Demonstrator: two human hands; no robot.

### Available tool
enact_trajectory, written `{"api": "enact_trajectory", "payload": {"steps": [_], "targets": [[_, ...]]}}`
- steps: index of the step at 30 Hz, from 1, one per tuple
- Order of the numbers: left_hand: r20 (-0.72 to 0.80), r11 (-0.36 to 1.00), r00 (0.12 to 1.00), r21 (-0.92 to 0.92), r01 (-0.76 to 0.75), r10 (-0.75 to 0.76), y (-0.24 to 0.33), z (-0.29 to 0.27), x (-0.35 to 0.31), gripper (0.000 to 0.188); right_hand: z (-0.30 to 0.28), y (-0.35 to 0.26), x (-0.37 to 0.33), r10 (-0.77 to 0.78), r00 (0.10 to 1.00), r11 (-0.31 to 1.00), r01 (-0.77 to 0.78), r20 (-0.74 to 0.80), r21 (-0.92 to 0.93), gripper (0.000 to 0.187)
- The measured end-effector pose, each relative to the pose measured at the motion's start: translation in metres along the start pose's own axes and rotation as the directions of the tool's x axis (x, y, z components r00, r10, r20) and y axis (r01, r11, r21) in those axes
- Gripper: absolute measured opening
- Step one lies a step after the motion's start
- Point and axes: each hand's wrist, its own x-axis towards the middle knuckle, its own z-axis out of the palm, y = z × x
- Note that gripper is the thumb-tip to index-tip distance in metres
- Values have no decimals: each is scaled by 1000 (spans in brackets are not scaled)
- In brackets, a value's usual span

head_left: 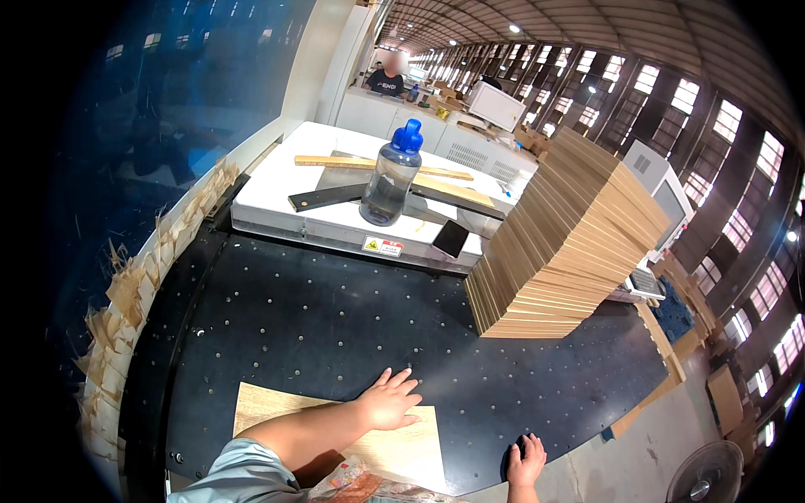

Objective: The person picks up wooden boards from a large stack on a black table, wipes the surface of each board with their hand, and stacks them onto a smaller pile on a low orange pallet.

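A light wood-grain board lies flat on the black table near its front edge. My left hand is open over the board's far side, with the fingers spread and reaching past its edge toward the table top. My left forearm covers the middle of the board. To the right, apart from the board, my right hand rests at the table's front edge, its fingers loosely extended and nothing seen in them. A tall stack of wood-grain boards stands beyond my right hand, its layers slightly uneven.
The black table is dotted with small studs. Behind it, a white machine bed carries a water bottle with a blue cap, a phone and wooden strips. Frayed edging lines the left side. A person is far back.
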Motion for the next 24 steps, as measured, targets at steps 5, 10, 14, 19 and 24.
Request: {"api": "enact_trajectory", "payload": {"steps": [5, 10, 14, 19, 24], "targets": [[-8, 1000, 1000, -8, 2, -2, -2, 1, -2, 47, 1, 0, 0, 7, 1000, 1000, -7, 9, 3, 36], [-6, 1000, 1000, -2, -4, 4, -4, 5, -1, 48, 1, 0, -2, -11, 1000, 1000, 11, -8, 1, 35], [-5, 1000, 1000, 12, -1, 1, -3, 4, -1, 49, -3, -8, 0, -65, 997, 998, 64, -51, -19, 32], [18, 1000, 1000, 0, 1, -1, -3, 4, -1, 50, -1, -4, 0, -46, 998, 999, 45, -35, -26, 33], [17, 1000, 1000, 1, -2, 2, -3, 4, -1, 50, 0, -1, 1, -16, 1000, 1000, 16, -1, 13, 34]]}}
